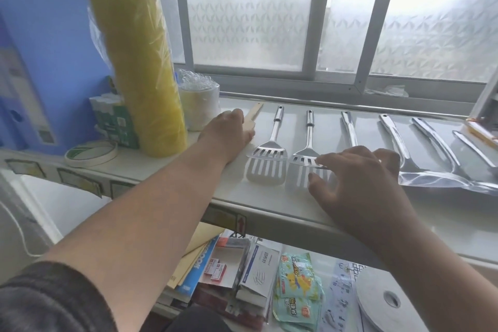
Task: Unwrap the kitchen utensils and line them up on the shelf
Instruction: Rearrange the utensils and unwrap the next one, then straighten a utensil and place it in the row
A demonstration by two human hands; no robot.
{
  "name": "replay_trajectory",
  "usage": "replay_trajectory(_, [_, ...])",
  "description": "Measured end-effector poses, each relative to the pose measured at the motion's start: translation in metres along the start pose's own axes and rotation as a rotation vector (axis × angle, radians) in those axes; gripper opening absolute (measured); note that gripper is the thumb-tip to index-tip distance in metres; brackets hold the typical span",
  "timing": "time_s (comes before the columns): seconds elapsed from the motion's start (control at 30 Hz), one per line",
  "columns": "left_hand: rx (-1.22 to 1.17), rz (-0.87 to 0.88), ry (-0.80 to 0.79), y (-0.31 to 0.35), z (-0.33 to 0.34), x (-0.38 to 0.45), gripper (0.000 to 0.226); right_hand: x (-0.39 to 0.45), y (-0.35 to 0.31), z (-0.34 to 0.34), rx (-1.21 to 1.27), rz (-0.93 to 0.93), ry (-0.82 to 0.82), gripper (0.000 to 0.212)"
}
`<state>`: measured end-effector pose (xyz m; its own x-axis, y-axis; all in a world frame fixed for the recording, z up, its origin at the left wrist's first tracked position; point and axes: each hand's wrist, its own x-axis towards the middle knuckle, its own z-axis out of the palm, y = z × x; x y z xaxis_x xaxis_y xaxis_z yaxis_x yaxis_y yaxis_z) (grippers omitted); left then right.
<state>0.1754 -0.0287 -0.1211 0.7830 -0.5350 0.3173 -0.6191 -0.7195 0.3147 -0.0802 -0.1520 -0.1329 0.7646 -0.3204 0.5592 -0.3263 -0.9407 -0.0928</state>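
A frosted, patterned window (250, 19) in pale metal frames closes off the far side; below it the white shelf (269, 197) runs left to right, smooth and glossy, its front edge near the person and its back edge against a raised grey rail; a blue binder (54, 43) stands upright at the left end, and in front of it a tall yellow roll (142, 73) in crinkled clear film, a smaller whitish roll (199, 105) also under film, a green-and-white carton (113, 118) and a flat ring of tape (91, 153) crowd that corner, leaving bare shelf only along the front strip and the middle.

The utensils lie in a row, handles toward the window: two slotted steel spatulas (266, 159) (307, 153) side by side, nearly touching at the blades, then several plain polished handles (350, 129) fanning off to the right, their heads lying on or under shiny clear wrapping (444, 180); at the far left a wooden spatula (254, 114), pale and flat.

The left hand (229, 132) rests palm down over the wooden spatula, fingers curled loosely on it, whether gripping I cannot tell; the right hand (355, 172) is spread open, fingertips (319, 161) touching the second spatula's blade, holding nothing.

The lower shelf (336, 256) is packed with packets and papers.
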Motion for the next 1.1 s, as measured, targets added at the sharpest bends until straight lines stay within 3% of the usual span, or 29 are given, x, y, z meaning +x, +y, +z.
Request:
replay_trajectory(0.2, [-0.210, -0.113, 0.283, -0.013, -0.007, -0.004, 0.024, 0.000, 0.000, 0.000, 0.001, 0.013, 0.006, 0.037])
replay_trajectory(0.43, [-0.164, -0.212, 0.096, -0.017, -0.013, -0.012, 0.049, 0.000, 0.000, 0.000, 0.017, 0.020, 0.013, 0.037])
replay_trajectory(0.63, [-0.136, -0.071, -0.132, -0.011, -0.010, -0.016, 0.037, -0.001, 0.001, 0.000, 0.014, 0.023, 0.023, 0.036])
replay_trajectory(0.73, [-0.111, -0.077, -0.091, -0.012, -0.010, -0.016, 0.041, -0.001, 0.001, 0.000, 0.011, 0.023, 0.026, 0.035])
replay_trajectory(0.93, [-0.070, -0.080, -0.008, -0.015, -0.009, -0.015, 0.025, -0.001, 0.001, 0.000, 0.006, 0.023, 0.014, 0.039])
replay_trajectory(1.1, [-0.090, -0.058, 0.004, -0.017, -0.007, -0.012, 0.024, -0.001, 0.001, 0.000, 0.005, 0.022, 0.012, 0.037])
